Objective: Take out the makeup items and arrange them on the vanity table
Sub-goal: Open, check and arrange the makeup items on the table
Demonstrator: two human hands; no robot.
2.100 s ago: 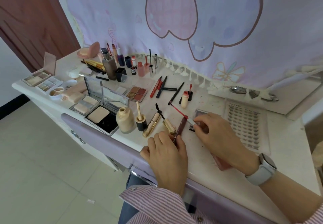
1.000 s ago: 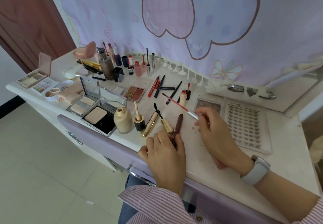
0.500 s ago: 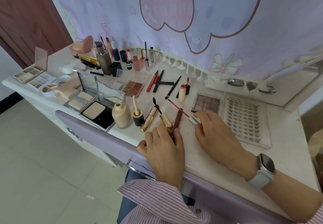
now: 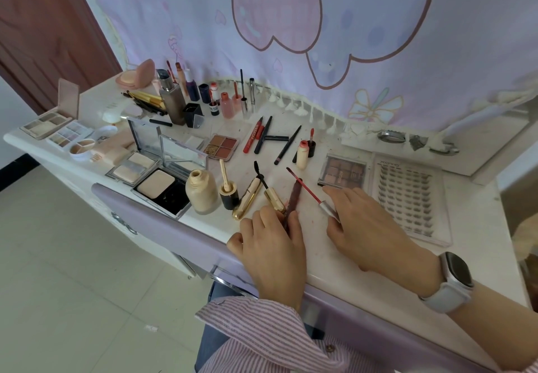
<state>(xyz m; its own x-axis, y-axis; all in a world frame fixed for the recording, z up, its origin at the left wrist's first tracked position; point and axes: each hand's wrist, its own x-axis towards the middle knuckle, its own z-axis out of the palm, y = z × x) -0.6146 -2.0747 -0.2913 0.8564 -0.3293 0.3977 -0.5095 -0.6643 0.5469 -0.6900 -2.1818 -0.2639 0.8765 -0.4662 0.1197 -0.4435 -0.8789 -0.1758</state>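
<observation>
At the bottom of the frame our striped sleeve [image 4: 262, 340] leads up to our left hand [image 4: 272, 246], which lies palm down at the front edge of the vanity table [image 4: 349, 279]. Its fingers are pressed together around the lower end of a dark red lip gloss tube [image 4: 294, 196] lying on the tabletop. Just to the right, our right hand [image 4: 366, 227], a watch [image 4: 454, 278] on its wrist, pinches the silver cap of the red applicator wand [image 4: 305, 187]. The wand slants up and left, and its tip sits just beside the tube's open end.

We judge the step in hand to be laying tube and wand down side by side. To do it well we should lower the wand flat, keep its wet tip off the other things, and hold the tube so it cannot roll.

Beyond our fingers lie a gold mascara tube [image 4: 247, 197], its brush [image 4: 269, 187] and an open foundation bottle [image 4: 202, 192]. Right of centre sit an eyeshadow palette [image 4: 342, 173] and a lash tray [image 4: 407, 195]. More bottles and brushes line the curtain [image 4: 291, 37] at upper left.
</observation>
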